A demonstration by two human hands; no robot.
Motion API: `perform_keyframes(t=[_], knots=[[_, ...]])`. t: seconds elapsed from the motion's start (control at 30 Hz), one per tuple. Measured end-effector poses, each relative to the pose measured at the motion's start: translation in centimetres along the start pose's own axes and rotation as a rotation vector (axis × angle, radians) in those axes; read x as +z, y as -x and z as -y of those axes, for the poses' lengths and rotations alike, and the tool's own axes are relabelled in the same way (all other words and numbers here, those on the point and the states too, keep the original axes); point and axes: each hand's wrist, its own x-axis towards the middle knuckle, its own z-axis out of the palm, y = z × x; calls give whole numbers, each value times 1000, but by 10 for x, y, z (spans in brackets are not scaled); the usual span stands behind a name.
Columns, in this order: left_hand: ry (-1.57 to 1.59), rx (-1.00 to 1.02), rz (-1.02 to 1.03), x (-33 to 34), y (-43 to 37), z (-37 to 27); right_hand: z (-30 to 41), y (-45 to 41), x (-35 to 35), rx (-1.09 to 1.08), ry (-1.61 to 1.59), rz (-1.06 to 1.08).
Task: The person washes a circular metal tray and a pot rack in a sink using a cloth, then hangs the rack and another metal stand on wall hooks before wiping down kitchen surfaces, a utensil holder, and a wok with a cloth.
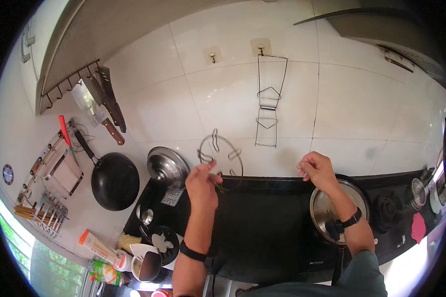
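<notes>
My left hand grips a round metal wire rack with bent wire feet, slightly blurred and raised in front of the tiled wall. Part of its rim is hidden behind my fingers. Held up over the back of the black cooktop, my right hand has its fingers curled in, and no object shows in it. Below that wrist, a pan with a steel lid rests on the cooktop. A hinged wire frame hangs from an adhesive hook between and above my hands.
A steel pot lid leans at the back left. A black frying pan and a cleaver hang on the left. Utensils, bottles and a white container crowd the lower left. A pink cloth lies right, near a second burner.
</notes>
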Motion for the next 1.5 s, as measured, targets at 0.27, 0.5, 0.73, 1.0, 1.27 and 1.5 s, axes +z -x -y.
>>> perform_keyframes(t=[0.27, 0.5, 0.73, 1.0, 1.27, 1.5], knots=[[375, 124, 25, 37, -94, -44, 8, 43, -40, -4, 7, -100], [424, 212, 53, 65, -138, -54, 8, 60, -68, -4, 51, -173], [476, 189, 98, 77, -169, -48, 15, 73, -71, -19, 85, -181], [475, 139, 191, 87, -194, -20, 12, 65, -67, -5, 128, -182], [486, 97, 196, 82, -212, -11, 9, 57, -59, 35, 172, -177], [469, 74, 236, 73, -223, -3, 4, 51, -53, 17, 170, -153]])
